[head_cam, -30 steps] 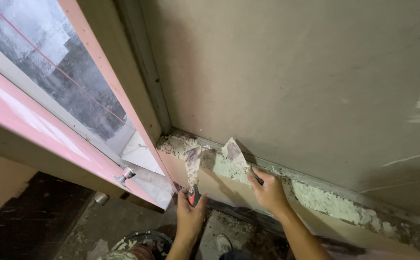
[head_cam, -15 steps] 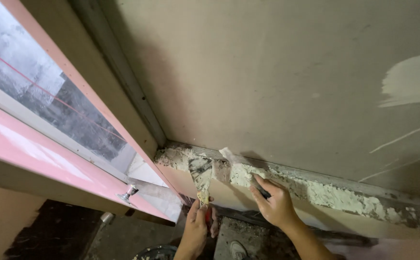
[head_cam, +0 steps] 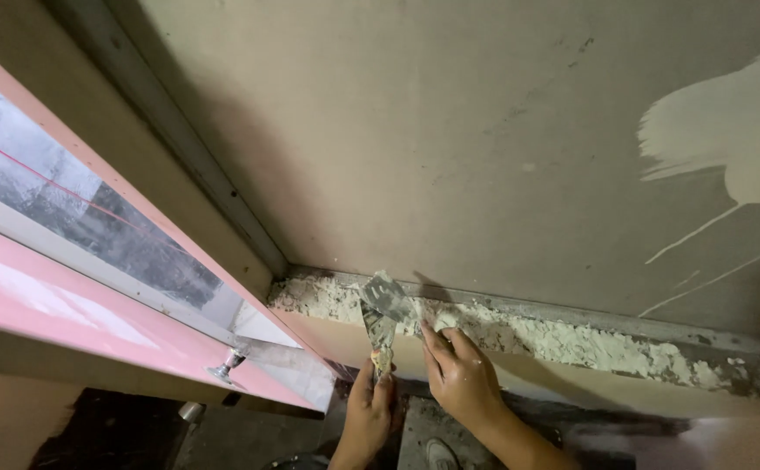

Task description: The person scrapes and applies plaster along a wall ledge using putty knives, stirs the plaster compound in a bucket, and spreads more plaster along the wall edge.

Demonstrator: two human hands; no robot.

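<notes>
Both my hands are up at the rough joint where the wall board meets the lower strip. My left hand [head_cam: 369, 416] is wrapped tight around the handle of a small putty knife [head_cam: 382, 335], its plaster-caked blade pointing up and away from me. My right hand [head_cam: 461, 376] sits just to the right of it, fingers [head_cam: 437, 341] pressed together and closed on a second putty knife [head_cam: 386, 294], whose wider grey blade lies tilted across the tip of the first; the two blades touch, right against the joint. How far my right fingers wrap the handle I cannot tell, since the hand hides it. A band of lumpy white filler [head_cam: 563, 338] runs along the joint from the left corner away to the right. Above it stands the grey wall board [head_cam: 415, 148], with a pale smear of plaster [head_cam: 728, 139] at far right. To my left runs a pink window frame [head_cam: 93, 326] with dusty glass [head_cam: 67, 213].
</notes>
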